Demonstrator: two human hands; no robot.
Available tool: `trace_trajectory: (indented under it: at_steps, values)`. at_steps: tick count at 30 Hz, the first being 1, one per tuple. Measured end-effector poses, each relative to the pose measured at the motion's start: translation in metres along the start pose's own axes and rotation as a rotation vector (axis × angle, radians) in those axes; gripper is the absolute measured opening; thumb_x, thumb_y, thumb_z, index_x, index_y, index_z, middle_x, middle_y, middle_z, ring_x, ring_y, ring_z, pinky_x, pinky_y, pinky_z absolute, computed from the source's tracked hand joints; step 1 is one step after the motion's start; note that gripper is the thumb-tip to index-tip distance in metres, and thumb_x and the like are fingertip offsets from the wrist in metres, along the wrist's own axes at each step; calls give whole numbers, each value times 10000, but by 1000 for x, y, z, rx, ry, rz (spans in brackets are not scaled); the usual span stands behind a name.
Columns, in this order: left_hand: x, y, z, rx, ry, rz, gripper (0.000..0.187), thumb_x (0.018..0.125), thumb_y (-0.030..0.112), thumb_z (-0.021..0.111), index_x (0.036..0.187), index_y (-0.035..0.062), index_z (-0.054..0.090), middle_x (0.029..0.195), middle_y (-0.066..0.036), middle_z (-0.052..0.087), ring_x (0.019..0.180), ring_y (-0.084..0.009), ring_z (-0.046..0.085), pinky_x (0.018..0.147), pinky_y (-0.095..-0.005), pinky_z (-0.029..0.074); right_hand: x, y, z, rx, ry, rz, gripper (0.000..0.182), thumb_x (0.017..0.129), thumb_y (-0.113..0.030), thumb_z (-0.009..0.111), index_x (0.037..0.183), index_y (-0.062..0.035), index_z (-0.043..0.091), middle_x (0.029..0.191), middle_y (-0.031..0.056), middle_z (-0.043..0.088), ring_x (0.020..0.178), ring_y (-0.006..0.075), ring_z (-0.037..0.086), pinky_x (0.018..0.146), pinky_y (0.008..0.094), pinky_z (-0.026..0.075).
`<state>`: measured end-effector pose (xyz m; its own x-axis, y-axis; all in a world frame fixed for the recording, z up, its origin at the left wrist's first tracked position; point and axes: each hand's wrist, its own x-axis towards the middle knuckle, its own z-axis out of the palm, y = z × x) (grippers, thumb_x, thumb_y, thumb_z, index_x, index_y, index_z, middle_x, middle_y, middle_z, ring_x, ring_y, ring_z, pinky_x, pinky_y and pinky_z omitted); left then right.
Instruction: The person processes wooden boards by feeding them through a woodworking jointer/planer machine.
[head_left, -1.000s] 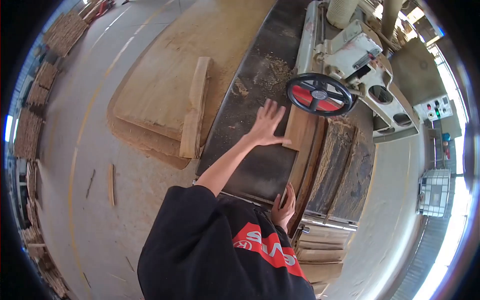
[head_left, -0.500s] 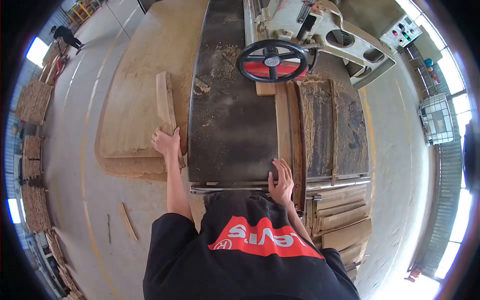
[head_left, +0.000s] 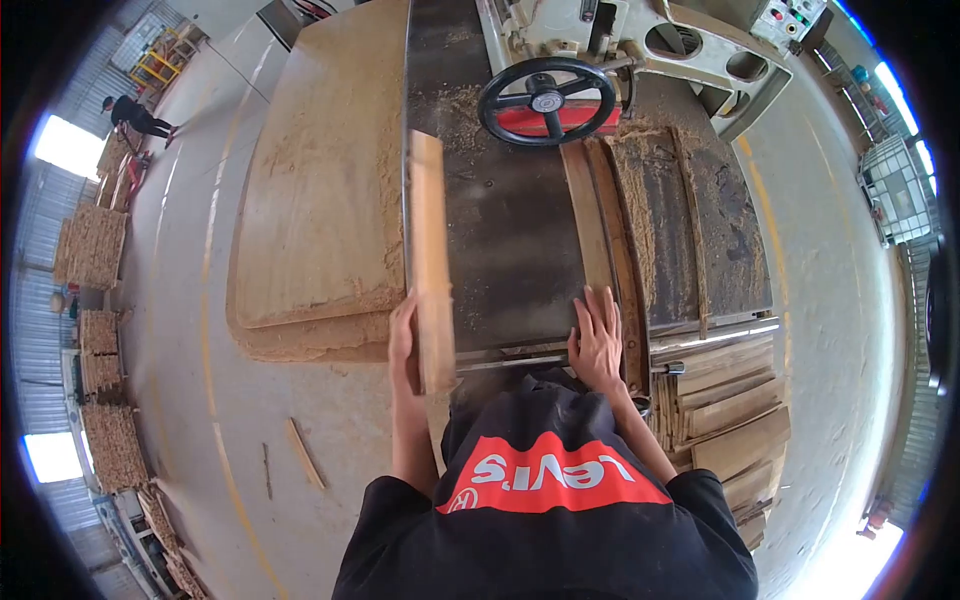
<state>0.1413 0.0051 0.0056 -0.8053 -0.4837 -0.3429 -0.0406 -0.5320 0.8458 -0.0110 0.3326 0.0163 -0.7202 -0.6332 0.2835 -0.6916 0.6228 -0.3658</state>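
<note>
A wooden board (head_left: 430,250), slightly blurred, is held upright on edge at the left side of the dark machine table (head_left: 510,230). My left hand (head_left: 403,345) grips its near part from the left, with the fingers partly hidden behind the wood. My right hand (head_left: 597,345) lies with outstretched fingers on the near end of a second plank (head_left: 590,215). That plank runs along the rusty metal fence (head_left: 628,250) toward the red part under the black handwheel (head_left: 546,102).
Left of the machine is a sawdust-covered wooden panel (head_left: 310,220). Stacked boards (head_left: 735,410) lie at the near right. A control box (head_left: 790,22) stands at the far right. Another person (head_left: 140,115) is far left, near lumber piles (head_left: 92,245).
My left hand has lifted the board off the wooden panel and brought it right, to the machine table's edge. The plank under my right hand has slid forward. The view has shifted.
</note>
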Motion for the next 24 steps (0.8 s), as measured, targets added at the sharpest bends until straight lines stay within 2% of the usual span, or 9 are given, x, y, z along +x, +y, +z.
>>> trace_trajectory:
  at_steps: [1, 4, 10, 11, 14, 16, 19, 22, 24]
  values:
    - [-6, 5, 23, -123, -31, -53, 560, 1112, 426, 462, 1394, -44, 581, 1189, -157, 727, 941, -213, 717, 760, -319, 598, -6, 4, 4, 4, -100, 16, 680, 850, -31, 611, 1519, -13, 484, 1680, 195, 341, 1594, 441, 198, 1287, 588, 194]
    - [-13, 5, 73, -403, -72, -110, 591, 1120, 457, 435, 1449, -27, 514, 1288, -191, 673, 994, -242, 697, 756, -359, 614, -6, 0, -3, -157, -86, 58, 727, 846, -20, 596, 1557, -17, 443, 1710, 205, 272, 1608, 432, 165, 1299, 576, 158]
    - [-33, -10, 113, -328, -98, -2, 680, 1098, 504, 491, 1476, -59, 448, 1316, -233, 620, 1047, -283, 674, 841, -454, 616, -7, -6, -7, -125, -58, 259, 673, 851, -43, 626, 1499, 3, 448, 1504, 243, 446, 1386, 433, 418, 1147, 525, 362]
    - [-30, -16, 105, -442, -348, -104, 643, 1084, 476, 524, 1446, -54, 492, 1291, -223, 640, 1066, -284, 675, 896, -431, 605, -2, -7, -5, -178, -76, 274, 722, 830, -67, 652, 1514, 14, 434, 1512, 259, 432, 1431, 463, 389, 1173, 529, 377]
    - [1, -35, 96, 267, 7, -273, 589, 1051, 437, 531, 1418, -24, 558, 1250, -157, 660, 1112, -261, 657, 980, -431, 554, -19, -11, 22, -301, 182, 319, 735, 856, -81, 648, 1533, 40, 387, 1427, 298, 490, 1301, 460, 538, 1063, 510, 512]
    - [18, -52, 68, 103, -89, -270, 553, 1071, 400, 510, 1434, -16, 552, 1318, -139, 646, 1200, -258, 648, 1036, -433, 527, -25, -12, -4, 92, 14, 423, 756, 865, -67, 636, 1549, 56, 339, 1361, 323, 538, 1251, 456, 592, 988, 482, 551]
    - [11, -54, 81, 108, -227, -277, 537, 1106, 387, 445, 1454, -12, 532, 1353, -133, 638, 1308, -266, 608, 1082, -428, 503, -48, -4, -19, 439, 181, 701, 638, 886, -95, 618, 1486, 56, 465, 1207, 312, 660, 1130, 436, 669, 926, 469, 566]
    - [12, -62, 91, -3, -292, -337, 483, 1079, 260, 583, 1472, -10, 505, 1331, -176, 637, 1228, -285, 669, 1014, -416, 562, -84, -5, -39, 670, 285, 906, 437, 887, -143, 597, 1277, 34, 684, 1062, 289, 745, 1015, 434, 723, 907, 497, 578]
    - [6, -72, 119, 378, -224, -216, 580, 982, 143, 723, 1474, -30, 469, 1248, -201, 655, 1069, -280, 716, 912, -403, 612, -110, -10, -48, 664, 308, 892, 411, 894, -316, 689, 1152, -5, 763, 973, 234, 773, 927, 395, 758, 856, 471, 591]
